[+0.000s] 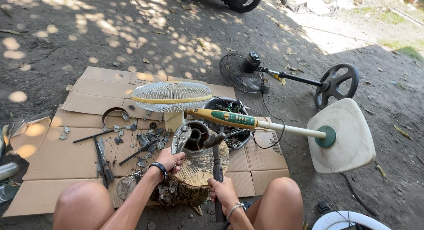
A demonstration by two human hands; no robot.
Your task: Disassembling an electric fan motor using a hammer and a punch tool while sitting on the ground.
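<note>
Two bare knees [84, 205] fill the bottom of the frame, with a wood stump [194, 172] between them at lower centre. The right hand [224, 192] has its grip closed around a hammer handle [217, 168], whose head rests near a round motor part [198, 135] on the stump. The left hand [170, 161] has its grip closed on pliers [180, 139] just beside that part. A cream standing fan [172, 96] lies on flattened cardboard [57, 159] at centre. A dark fan [242, 73] lies at upper right.
</note>
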